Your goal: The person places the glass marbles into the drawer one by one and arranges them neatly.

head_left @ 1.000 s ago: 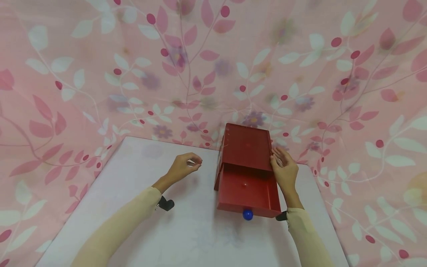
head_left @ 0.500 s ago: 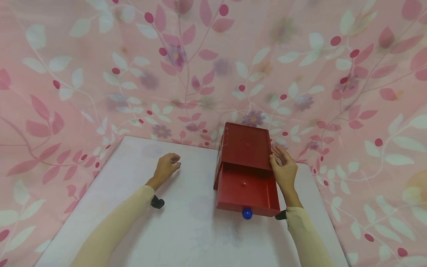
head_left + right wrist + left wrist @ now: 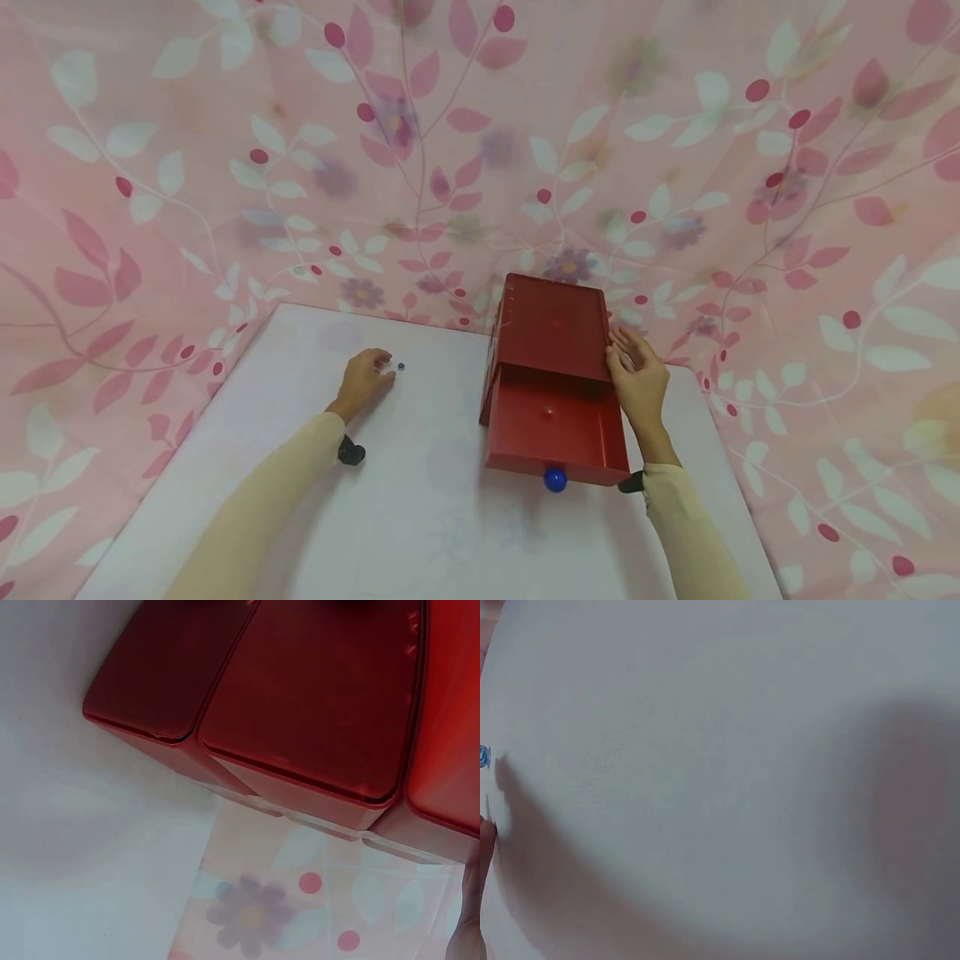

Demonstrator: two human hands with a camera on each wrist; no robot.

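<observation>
A red drawer cabinet [image 3: 557,325] stands on the table, its upper drawer [image 3: 549,417] pulled out toward me. On the drawer front is a round blue knob [image 3: 555,480]. My right hand [image 3: 641,383] rests along the cabinet's right side, with its thumb and fingertips right at that edge. Well left of the cabinet, my left hand [image 3: 363,382] is low over the table, thumb and fingers apart. A small round blue-and-white piece [image 3: 401,367] shows just beyond its fingertips. In the left wrist view, that blue piece [image 3: 484,756] is cut off at the frame's edge, near a fingertip [image 3: 486,829].
The white table [image 3: 420,517] meets a pink leaf-patterned cloth [image 3: 420,167] behind and at both sides. In the right wrist view, several red sections of the cabinet [image 3: 300,697] stand side by side near the cloth. Dark wrist mounts [image 3: 351,451] sit under both sleeves.
My left hand has moved left, away from the cabinet, and its thumb and fingers have parted. The small blue piece has come into sight by its fingertips. My right hand stays at the cabinet.
</observation>
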